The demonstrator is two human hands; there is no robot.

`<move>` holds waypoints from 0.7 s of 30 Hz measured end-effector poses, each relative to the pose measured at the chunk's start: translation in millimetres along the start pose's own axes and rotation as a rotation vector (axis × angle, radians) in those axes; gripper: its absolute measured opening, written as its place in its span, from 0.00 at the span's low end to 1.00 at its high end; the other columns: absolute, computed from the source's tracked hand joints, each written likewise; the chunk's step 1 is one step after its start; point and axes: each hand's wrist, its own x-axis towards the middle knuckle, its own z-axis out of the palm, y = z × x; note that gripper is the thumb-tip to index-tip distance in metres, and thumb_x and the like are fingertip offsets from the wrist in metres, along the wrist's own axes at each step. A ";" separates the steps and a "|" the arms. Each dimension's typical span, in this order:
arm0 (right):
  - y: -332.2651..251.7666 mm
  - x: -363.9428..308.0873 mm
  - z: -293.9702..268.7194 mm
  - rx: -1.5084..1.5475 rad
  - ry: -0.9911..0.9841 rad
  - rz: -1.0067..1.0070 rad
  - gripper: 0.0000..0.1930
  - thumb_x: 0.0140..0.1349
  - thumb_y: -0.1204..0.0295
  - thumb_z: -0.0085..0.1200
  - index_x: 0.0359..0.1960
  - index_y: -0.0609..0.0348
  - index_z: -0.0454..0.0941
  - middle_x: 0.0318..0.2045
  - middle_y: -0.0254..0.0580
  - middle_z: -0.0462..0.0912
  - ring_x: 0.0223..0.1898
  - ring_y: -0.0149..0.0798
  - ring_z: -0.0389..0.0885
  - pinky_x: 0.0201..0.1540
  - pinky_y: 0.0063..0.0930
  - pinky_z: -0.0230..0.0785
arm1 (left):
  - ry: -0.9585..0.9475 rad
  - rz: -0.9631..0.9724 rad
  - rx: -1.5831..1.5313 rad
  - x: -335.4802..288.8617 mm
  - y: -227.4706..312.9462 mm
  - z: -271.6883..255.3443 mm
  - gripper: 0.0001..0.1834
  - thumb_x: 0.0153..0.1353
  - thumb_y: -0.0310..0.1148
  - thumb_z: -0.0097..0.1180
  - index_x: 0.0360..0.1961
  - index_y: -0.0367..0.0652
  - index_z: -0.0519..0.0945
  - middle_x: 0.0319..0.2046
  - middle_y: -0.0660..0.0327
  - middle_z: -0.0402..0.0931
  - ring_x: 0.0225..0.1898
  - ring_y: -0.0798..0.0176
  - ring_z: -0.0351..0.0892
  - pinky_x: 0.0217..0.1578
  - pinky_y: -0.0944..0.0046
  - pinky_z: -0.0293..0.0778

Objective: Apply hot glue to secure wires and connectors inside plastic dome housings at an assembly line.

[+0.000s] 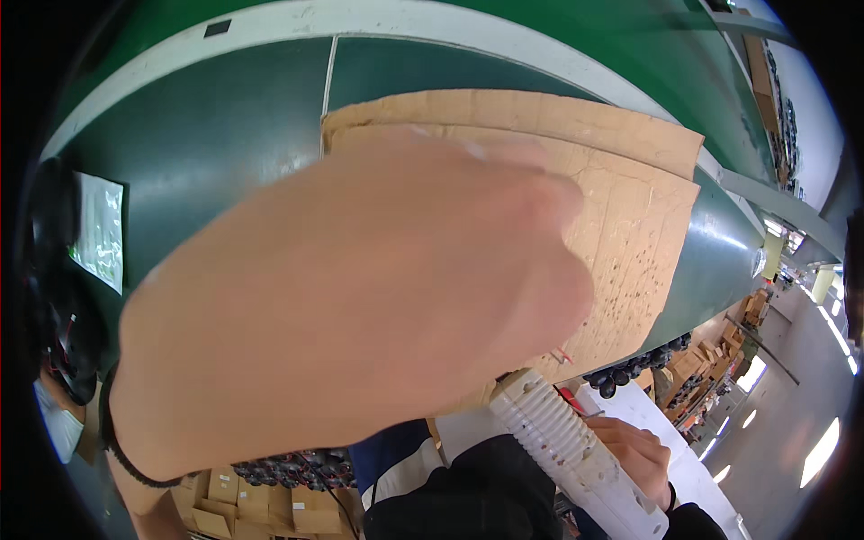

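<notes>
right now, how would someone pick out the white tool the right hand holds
Start at the big cardboard sheet on the green bench. Below its near edge, the right hand grips a long white tool. Its ribbed plastic body sets it apart from the brown boxes and dark round parts nearby.

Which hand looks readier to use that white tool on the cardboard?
Probably the right hand: it already grips the white ribbed tool near the cardboard sheet. The left hand is raised close to the camera, blurred, apparently empty.
</notes>
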 end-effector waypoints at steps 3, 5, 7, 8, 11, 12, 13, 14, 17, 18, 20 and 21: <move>2.2 -0.7 -5.7 -0.052 -0.001 -0.028 0.15 0.50 0.72 0.69 0.36 0.69 0.80 0.37 0.56 0.86 0.40 0.55 0.89 0.42 0.39 0.82 | -0.112 0.039 0.003 8.9 -7.6 10.2 0.09 0.46 0.26 0.60 0.17 0.40 0.72 0.27 0.63 0.62 0.33 0.62 0.70 0.24 0.61 0.67; 4.6 0.0 -8.0 -0.077 0.000 -0.051 0.15 0.50 0.73 0.69 0.36 0.70 0.80 0.37 0.57 0.86 0.39 0.56 0.88 0.42 0.39 0.82 | -0.039 0.192 0.052 9.7 -16.4 25.7 0.06 0.47 0.26 0.62 0.20 0.40 0.76 0.25 0.64 0.63 0.32 0.63 0.71 0.25 0.62 0.67; 9.1 3.5 -6.1 -0.072 0.004 -0.129 0.15 0.50 0.74 0.68 0.36 0.70 0.79 0.35 0.56 0.85 0.38 0.54 0.88 0.41 0.40 0.82 | -0.010 0.176 -0.100 9.0 -33.9 36.5 0.05 0.47 0.26 0.64 0.21 0.40 0.79 0.24 0.65 0.65 0.30 0.64 0.72 0.24 0.64 0.67; 9.3 5.8 -4.8 -0.067 0.009 -0.128 0.15 0.50 0.74 0.68 0.36 0.70 0.79 0.35 0.56 0.85 0.38 0.54 0.88 0.41 0.40 0.82 | 0.028 0.156 -0.256 9.0 -41.0 38.0 0.04 0.47 0.25 0.67 0.23 0.40 0.82 0.23 0.65 0.67 0.28 0.65 0.73 0.23 0.65 0.67; 7.1 15.1 -2.4 -0.091 0.032 -0.128 0.14 0.51 0.75 0.68 0.37 0.70 0.79 0.34 0.55 0.85 0.36 0.53 0.87 0.40 0.40 0.82 | 0.052 0.073 -0.505 12.3 -47.7 29.5 0.04 0.49 0.25 0.71 0.27 0.40 0.86 0.20 0.66 0.73 0.21 0.68 0.73 0.20 0.68 0.64; 8.4 19.4 -2.1 -0.105 0.037 -0.143 0.14 0.52 0.75 0.68 0.37 0.70 0.79 0.34 0.55 0.85 0.36 0.53 0.87 0.39 0.39 0.82 | 0.045 0.079 -0.505 13.7 -48.9 30.9 0.04 0.49 0.25 0.71 0.27 0.40 0.86 0.20 0.66 0.73 0.21 0.68 0.73 0.20 0.68 0.64; 9.2 23.1 -1.6 -0.119 0.040 -0.159 0.14 0.52 0.75 0.68 0.37 0.70 0.79 0.34 0.54 0.84 0.35 0.52 0.87 0.37 0.38 0.81 | 0.068 0.025 -0.569 14.0 -48.9 33.0 0.04 0.50 0.25 0.71 0.27 0.40 0.87 0.20 0.66 0.74 0.20 0.70 0.73 0.19 0.69 0.63; 8.5 26.1 -1.5 -0.118 0.046 -0.157 0.14 0.52 0.75 0.68 0.37 0.70 0.79 0.34 0.54 0.84 0.35 0.52 0.87 0.37 0.38 0.81 | 0.092 -0.031 -0.633 14.0 -49.0 35.0 0.04 0.51 0.25 0.71 0.28 0.41 0.87 0.19 0.66 0.76 0.18 0.72 0.72 0.18 0.70 0.61; 6.7 31.7 -0.2 -0.163 0.037 -0.149 0.14 0.51 0.74 0.68 0.37 0.69 0.79 0.32 0.53 0.84 0.33 0.52 0.86 0.35 0.37 0.81 | 0.126 -0.087 -0.673 12.3 -46.9 37.0 0.04 0.51 0.25 0.72 0.27 0.40 0.87 0.19 0.67 0.76 0.18 0.74 0.70 0.18 0.71 0.60; 8.3 31.6 -0.3 -0.156 0.033 -0.161 0.15 0.51 0.74 0.68 0.37 0.69 0.79 0.32 0.53 0.84 0.33 0.51 0.86 0.34 0.36 0.81 | 0.125 -0.092 -0.670 11.4 -46.0 37.0 0.04 0.51 0.25 0.72 0.27 0.40 0.87 0.19 0.67 0.76 0.18 0.74 0.70 0.18 0.71 0.60; 10.5 32.2 0.8 -0.148 0.029 -0.173 0.15 0.51 0.74 0.68 0.37 0.69 0.79 0.31 0.53 0.84 0.32 0.51 0.86 0.33 0.36 0.81 | 0.139 -0.092 -0.652 10.5 -45.4 37.3 0.03 0.51 0.25 0.72 0.27 0.40 0.87 0.19 0.67 0.76 0.17 0.75 0.69 0.18 0.72 0.60; 10.6 32.4 1.3 -0.144 0.036 -0.175 0.14 0.51 0.74 0.68 0.36 0.69 0.79 0.31 0.53 0.83 0.31 0.51 0.86 0.33 0.36 0.81 | 0.140 -0.093 -0.652 10.1 -45.5 37.5 0.03 0.51 0.25 0.72 0.27 0.40 0.87 0.19 0.67 0.76 0.17 0.75 0.69 0.18 0.72 0.60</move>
